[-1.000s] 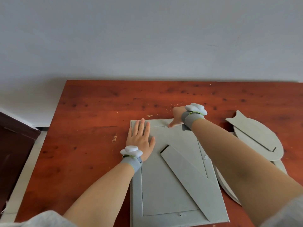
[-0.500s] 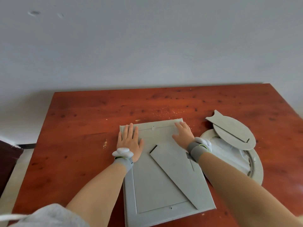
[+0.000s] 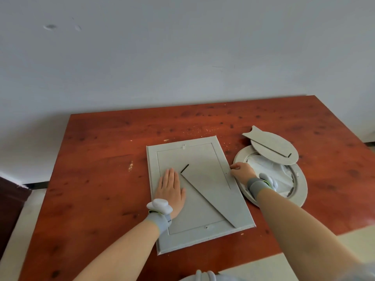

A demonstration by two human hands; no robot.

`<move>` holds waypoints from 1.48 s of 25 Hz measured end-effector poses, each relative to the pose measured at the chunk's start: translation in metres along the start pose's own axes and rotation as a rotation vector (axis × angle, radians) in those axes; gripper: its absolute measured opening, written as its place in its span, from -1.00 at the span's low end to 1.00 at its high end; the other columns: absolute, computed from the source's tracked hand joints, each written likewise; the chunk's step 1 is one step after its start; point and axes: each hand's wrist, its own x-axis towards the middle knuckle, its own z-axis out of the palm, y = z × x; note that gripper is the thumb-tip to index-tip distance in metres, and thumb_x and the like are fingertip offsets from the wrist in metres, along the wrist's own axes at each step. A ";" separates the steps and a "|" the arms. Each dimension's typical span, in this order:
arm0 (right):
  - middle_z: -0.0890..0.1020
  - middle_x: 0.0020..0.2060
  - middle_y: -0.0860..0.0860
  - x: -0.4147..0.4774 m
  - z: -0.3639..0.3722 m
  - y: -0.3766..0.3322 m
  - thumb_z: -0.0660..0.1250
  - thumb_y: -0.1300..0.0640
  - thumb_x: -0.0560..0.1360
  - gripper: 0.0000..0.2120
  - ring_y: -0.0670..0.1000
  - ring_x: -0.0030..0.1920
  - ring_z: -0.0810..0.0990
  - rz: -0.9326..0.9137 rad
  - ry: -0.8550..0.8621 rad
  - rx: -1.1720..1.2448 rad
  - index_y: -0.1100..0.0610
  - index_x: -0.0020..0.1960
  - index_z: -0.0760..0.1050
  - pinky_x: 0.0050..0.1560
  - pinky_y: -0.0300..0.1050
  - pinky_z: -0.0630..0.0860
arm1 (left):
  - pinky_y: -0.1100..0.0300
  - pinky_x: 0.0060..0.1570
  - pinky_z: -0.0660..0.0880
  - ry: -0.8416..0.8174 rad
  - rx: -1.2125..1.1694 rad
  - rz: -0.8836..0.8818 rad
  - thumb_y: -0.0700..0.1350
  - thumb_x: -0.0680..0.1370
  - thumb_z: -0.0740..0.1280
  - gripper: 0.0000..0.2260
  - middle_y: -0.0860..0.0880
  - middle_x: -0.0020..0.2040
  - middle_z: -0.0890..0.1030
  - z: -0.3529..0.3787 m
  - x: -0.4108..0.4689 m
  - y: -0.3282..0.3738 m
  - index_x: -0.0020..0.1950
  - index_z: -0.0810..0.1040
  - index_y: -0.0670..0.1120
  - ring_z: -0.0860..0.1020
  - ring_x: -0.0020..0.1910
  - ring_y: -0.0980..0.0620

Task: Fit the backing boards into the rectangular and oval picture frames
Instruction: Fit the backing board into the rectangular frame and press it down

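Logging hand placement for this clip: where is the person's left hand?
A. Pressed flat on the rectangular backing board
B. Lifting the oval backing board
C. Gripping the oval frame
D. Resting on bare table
A: the left hand lies palm-down, fingers extended, on the rectangular backing board, beside its triangular stand.

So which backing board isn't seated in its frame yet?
The oval backing board: it lies askew over the oval frame. The rectangular one sits flush.

left hand [image 3: 170, 191] flat on backing board [image 3: 199, 191], rectangular frame [image 3: 239, 201]
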 end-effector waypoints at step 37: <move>0.36 0.40 0.19 -0.076 0.038 0.024 -0.06 -0.30 0.51 -0.32 0.19 0.44 0.29 -0.655 0.033 -0.664 0.14 0.41 0.31 0.38 0.07 0.38 | 0.25 0.42 -0.07 0.039 -0.081 0.102 -0.02 0.43 0.10 -0.52 -0.15 0.23 0.61 0.021 -0.046 -0.033 0.22 0.53 -0.23 0.40 0.31 -0.04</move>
